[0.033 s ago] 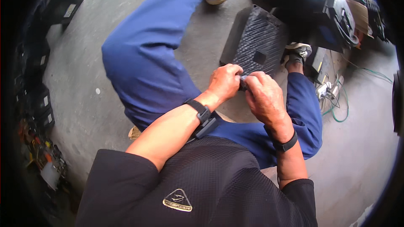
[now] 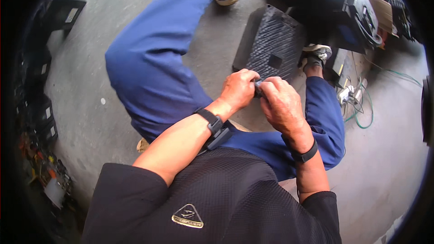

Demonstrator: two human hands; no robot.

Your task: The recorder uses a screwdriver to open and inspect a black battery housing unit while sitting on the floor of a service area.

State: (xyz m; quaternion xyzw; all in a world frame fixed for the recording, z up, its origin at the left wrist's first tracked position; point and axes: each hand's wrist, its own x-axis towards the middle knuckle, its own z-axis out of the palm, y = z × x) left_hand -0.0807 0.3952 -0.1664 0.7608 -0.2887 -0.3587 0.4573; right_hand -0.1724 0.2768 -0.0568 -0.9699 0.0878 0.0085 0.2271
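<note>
Between my two hands is a small dark grey piece [image 2: 258, 84], mostly covered by the fingers, so its kind cannot be made out. My left hand [image 2: 238, 88] pinches it from the left, thumb and fingers curled together. From the right, my right hand [image 2: 282, 104] grips the same piece, its fingers bent and pressed close. Just beyond the hands stands a black case [image 2: 275, 40] with a ribbed, slanted-line face and a small square dark patch. It sits between my feet, and its near end is partly hidden by my hands.
Large black boxes [image 2: 312, 0] stand beyond the ribbed case, one with a looped cable [image 2: 368, 31]. Green wires and a white plug [image 2: 346, 94] lie by my right foot. More black boxes [image 2: 68, 9] line the left side, above a heap of small mixed parts [image 2: 49, 171].
The whole view has shifted very slightly, so things sit a little further left. Both hands keep the same hold on the small dark piece.
</note>
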